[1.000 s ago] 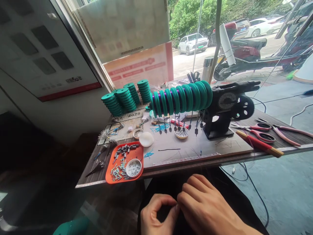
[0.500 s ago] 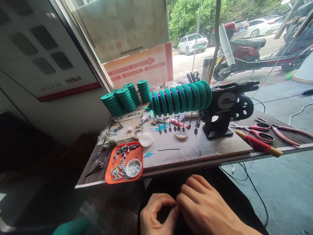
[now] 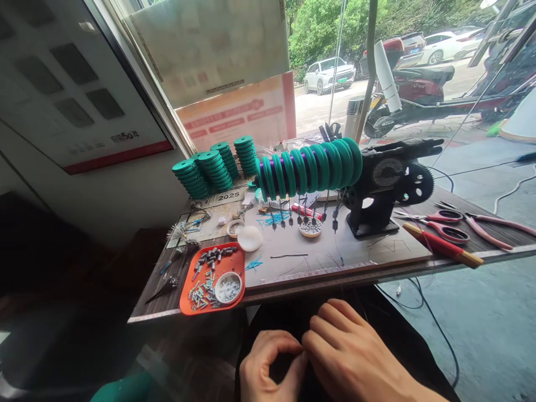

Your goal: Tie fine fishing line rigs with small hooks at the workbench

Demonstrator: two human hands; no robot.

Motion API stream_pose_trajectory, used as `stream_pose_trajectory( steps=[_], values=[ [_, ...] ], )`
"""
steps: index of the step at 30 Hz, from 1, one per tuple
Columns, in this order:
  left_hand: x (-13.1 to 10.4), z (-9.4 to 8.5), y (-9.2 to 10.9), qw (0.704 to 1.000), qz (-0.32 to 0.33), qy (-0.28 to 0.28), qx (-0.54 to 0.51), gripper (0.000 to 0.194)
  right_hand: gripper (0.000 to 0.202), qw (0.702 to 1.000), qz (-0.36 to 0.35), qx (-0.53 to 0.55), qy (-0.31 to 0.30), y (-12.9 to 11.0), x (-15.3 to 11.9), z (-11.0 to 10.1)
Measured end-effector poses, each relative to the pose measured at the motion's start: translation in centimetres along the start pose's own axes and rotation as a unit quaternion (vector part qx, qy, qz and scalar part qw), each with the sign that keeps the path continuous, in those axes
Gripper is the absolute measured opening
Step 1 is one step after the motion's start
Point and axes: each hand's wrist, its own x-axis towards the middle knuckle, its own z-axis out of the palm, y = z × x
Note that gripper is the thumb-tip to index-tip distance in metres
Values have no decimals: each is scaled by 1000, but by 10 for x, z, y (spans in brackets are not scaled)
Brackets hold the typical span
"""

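Note:
Over my lap, in front of the table edge, my left hand (image 3: 272,365) is closed, thumb and forefinger pinched together. Against its fingertips, my right hand (image 3: 347,349) is closed too, its fingers curled. What lies between the fingertips is too fine or hidden to make out. Beyond them, a row of green spools (image 3: 310,170) wound with purple line sits on a black winder (image 3: 374,190) with a gear. Dark weights hang on short lines below the spools. A small dark piece (image 3: 342,261) on a thin line rests near the board's front edge.
An orange tray (image 3: 184,298) with dark cylinders and small tubes stands at the left. A white bowl (image 3: 310,233) of silvery bits sits under the spools. Scissors (image 3: 446,229), pliers (image 3: 488,231) and a red-handled tool (image 3: 444,245) lie right. Stacked green spools (image 3: 215,170) stand behind.
Both hands stay pinched together in nearly the same place. The thin line and small dark piece near the board's front edge have shifted slightly.

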Motion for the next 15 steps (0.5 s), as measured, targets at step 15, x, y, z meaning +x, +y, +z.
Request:
stream_pose_trajectory(
  steps=[15],
  values=[
    [1,0,1,1000,-1,-9,18,12,23,1000,-1,-3,-7,-1,-1,0]
  ],
)
